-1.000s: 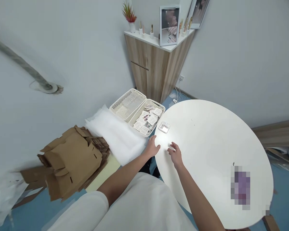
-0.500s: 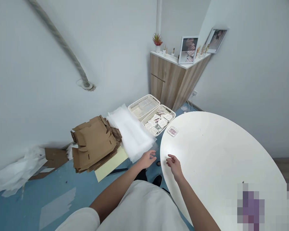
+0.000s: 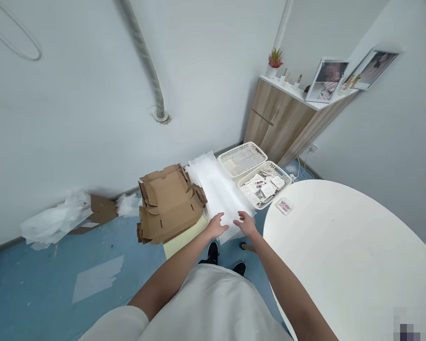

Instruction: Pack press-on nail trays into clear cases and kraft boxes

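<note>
My left hand (image 3: 216, 226) is open, held over the near end of a stack of white translucent sheets (image 3: 222, 189), with its fingers apart. A short gap to the right, my right hand (image 3: 246, 223) is also open, near the right edge of the same sheets. Neither hand holds anything. Left of the sheets lies a pile of flat brown cardboard boxes (image 3: 170, 201) on a pale yellow surface (image 3: 184, 239). A small clear case with pink pieces (image 3: 284, 206) rests on the left edge of the round white table (image 3: 341, 255).
Behind the sheets stand a white basket holding clear plastic (image 3: 242, 160) and another basket full of small cards (image 3: 262, 185). A wooden cabinet (image 3: 287, 121) bears frames and a plant. Plastic wrapping (image 3: 58, 218) lies on the floor at left.
The view has swung left, so the boxes, baskets and table appear further right. My right hand has moved from above the table edge to the sheets; my left hand is now over them too.
</note>
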Motion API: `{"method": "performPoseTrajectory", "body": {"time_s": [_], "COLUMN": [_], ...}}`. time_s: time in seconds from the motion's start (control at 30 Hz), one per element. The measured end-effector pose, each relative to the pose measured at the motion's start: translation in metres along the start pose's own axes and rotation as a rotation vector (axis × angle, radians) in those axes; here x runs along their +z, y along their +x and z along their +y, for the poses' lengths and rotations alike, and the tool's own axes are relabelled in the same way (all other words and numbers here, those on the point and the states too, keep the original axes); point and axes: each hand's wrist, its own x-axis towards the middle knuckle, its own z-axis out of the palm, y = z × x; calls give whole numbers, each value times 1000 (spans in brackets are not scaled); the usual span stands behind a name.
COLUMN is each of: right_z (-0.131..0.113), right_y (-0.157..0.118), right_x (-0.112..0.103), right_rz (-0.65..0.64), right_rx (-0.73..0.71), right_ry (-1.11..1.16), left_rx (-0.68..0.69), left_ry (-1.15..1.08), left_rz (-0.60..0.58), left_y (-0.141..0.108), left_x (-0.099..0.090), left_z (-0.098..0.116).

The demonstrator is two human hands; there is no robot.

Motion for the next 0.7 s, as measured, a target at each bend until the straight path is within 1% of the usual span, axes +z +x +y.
{"method": "performPoseTrajectory", "body": {"time_s": [0.13, 0.23, 0.33, 0.4, 0.47, 0.53, 0.63, 0.7], "right_z": [-16, -19, -19, -19, -20, -21, -25, -29], "right_y": [27, 41, 48, 49, 47, 44, 36, 31], "right_x": [20, 30, 35, 37, 37, 37, 37, 38], "right_rz": [16, 39, 64, 72, 88, 116, 146, 122], "right_rx": [-29, 14, 69, 74, 29, -57, -194, -281], "right_ry": [-213, -355, -422, -430, -417, -381, -307, -248], "left_rx": [-55, -119, -166, -166, -150, -131, -95, -87], "left_ry": [-33, -61, -83, -99, -142, -212, -374, -504], "left_rz": [-15, -17, -19, -18, -16, -2, 39, 54], "left_y": [16, 22, 23, 23, 23, 25, 31, 35], "left_x": [-11, -14, -15, -15, -13, -11, -7, -5], "left_z": [-17, -30, -40, -43, -41, -34, -18, -8]}}
